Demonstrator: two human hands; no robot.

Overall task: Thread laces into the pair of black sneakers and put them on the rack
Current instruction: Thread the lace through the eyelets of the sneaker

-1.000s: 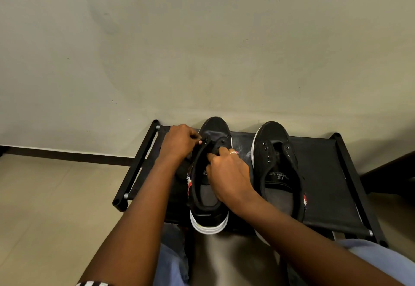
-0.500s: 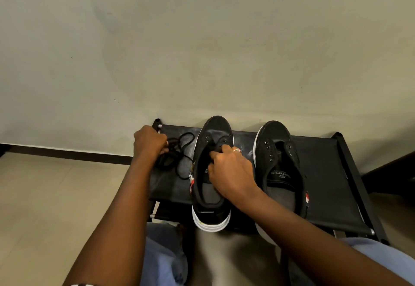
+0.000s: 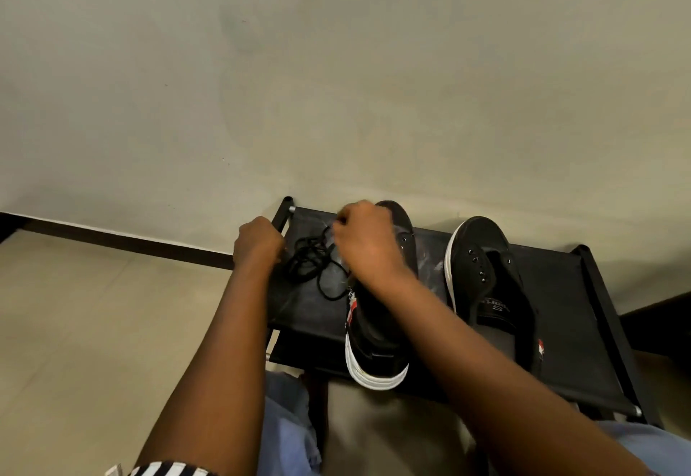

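Two black sneakers with white soles stand on a black fabric rack (image 3: 557,333). The left sneaker (image 3: 377,341) has its heel hanging over the rack's front edge; the right sneaker (image 3: 490,288) shows bare eyelets. A tangled black lace (image 3: 310,262) lies on the rack left of the left sneaker. My left hand (image 3: 258,243) is curled at the lace's left side, gripping part of it. My right hand (image 3: 366,243) reaches over the left sneaker's toe and pinches the lace near its upper end.
The rack stands against a plain beige wall, with a dark baseboard (image 3: 123,240) to the left and tiled floor (image 3: 93,326) beside it. My knees in blue jeans (image 3: 288,423) are right in front of the rack. A dark object (image 3: 662,322) stands at the right edge.
My right hand left the left sneaker's tongue and moved up and left to the lace. My left hand stayed by the lace pile at the rack's left end.
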